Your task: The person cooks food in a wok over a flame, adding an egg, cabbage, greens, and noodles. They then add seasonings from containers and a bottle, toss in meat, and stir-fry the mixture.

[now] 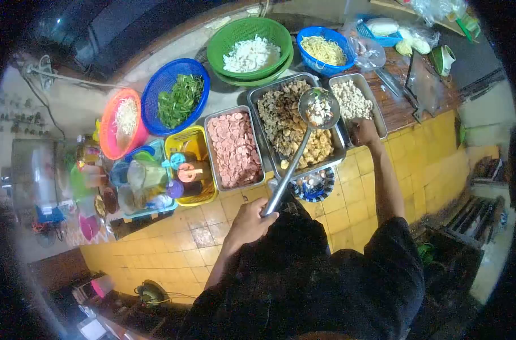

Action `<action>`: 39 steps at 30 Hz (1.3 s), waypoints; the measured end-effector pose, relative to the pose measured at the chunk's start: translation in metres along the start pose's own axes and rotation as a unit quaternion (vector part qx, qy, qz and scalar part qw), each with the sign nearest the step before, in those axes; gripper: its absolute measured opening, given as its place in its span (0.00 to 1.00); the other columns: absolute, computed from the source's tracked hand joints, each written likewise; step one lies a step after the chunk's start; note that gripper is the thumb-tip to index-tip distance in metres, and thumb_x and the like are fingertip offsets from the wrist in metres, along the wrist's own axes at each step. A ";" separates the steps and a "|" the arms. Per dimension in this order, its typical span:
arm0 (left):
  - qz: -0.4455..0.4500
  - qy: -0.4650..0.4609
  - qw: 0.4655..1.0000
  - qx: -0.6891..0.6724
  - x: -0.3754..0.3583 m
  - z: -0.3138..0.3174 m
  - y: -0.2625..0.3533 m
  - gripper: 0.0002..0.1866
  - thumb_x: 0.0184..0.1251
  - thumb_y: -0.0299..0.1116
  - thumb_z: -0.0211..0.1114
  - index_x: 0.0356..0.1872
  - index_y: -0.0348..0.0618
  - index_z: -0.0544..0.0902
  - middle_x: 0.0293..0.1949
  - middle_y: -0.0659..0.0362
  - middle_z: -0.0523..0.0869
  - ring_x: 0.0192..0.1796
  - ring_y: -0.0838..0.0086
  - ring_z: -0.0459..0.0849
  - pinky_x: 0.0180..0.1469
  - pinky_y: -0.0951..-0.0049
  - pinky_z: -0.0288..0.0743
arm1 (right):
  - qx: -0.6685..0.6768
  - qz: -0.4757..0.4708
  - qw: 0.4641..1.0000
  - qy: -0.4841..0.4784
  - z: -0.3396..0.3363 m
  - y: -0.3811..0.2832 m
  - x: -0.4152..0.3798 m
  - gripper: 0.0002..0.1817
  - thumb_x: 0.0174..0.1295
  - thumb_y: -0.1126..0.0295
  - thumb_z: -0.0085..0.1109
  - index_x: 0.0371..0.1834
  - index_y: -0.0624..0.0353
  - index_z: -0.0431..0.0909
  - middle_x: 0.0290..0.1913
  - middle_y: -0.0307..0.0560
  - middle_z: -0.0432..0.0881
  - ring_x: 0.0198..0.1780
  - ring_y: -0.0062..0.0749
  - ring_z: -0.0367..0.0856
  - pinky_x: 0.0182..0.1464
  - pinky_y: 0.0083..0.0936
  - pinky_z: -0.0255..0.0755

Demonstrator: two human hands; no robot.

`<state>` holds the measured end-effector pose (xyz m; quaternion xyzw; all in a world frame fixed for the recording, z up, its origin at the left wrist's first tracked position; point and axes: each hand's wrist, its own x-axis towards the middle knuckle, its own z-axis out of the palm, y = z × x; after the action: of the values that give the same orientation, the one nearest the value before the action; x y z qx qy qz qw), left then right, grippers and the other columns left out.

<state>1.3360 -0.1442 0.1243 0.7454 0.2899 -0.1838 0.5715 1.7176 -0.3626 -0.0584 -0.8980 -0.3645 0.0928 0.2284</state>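
Observation:
My left hand [251,224] is wrapped round the handle of a long metal ladle [292,170]. The ladle's bowl is over a metal tray [340,148] of browned, chopped food and holds mixed bits, some white, some orange and green. My right hand [364,132] reaches into the near end of a smaller metal tray [381,126] of pale diced pieces [351,101]. Its fingers look curled down at the pieces; what is between them is hidden. Left of the browned food, another tray [262,160] is full of pink sliced sausage [233,148].
At the back are a green colander [215,48] of white pieces, a blue basket [303,63] of noodles and another blue basket [150,102] of chopped greens. A red basket [106,139] and yellow basket [173,148] stand left. A cleaver [423,85] lies right.

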 end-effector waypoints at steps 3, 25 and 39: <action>0.009 -0.004 1.000 -0.024 -0.001 0.003 -0.006 0.08 0.60 0.30 0.61 0.36 0.38 0.75 0.13 0.63 0.73 0.13 0.82 0.70 0.17 0.78 0.63 | 0.033 -0.013 0.999 0.020 -0.016 -0.008 -0.001 0.04 0.50 0.73 0.53 0.28 0.59 0.76 0.25 0.53 0.77 0.28 0.41 0.78 0.30 0.31 0.69; 0.053 0.026 0.974 -0.219 -0.124 -0.039 -0.115 0.12 0.58 0.30 0.63 0.40 0.36 0.76 0.16 0.63 0.74 0.16 0.81 0.72 0.18 0.78 0.66 | -0.243 -0.052 0.968 0.015 0.024 0.031 0.019 0.11 0.58 0.68 0.48 0.35 0.63 0.77 0.25 0.46 0.80 0.25 0.31 0.75 0.27 0.28 0.70; -0.024 0.292 0.907 -0.302 -0.254 -0.064 -0.218 0.18 0.54 0.36 0.64 0.43 0.36 0.76 0.27 0.55 0.78 0.31 0.73 0.75 0.34 0.72 0.68 | 0.235 -0.072 0.961 0.122 0.022 -0.231 0.111 0.08 0.52 0.73 0.54 0.35 0.61 0.77 0.33 0.43 0.79 0.32 0.27 0.74 0.34 0.22 0.67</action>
<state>0.9979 -0.1006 0.1338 0.5504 0.5031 0.1247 0.6545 1.6488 -0.1320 0.0324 -0.7949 -0.3650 0.0488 0.4822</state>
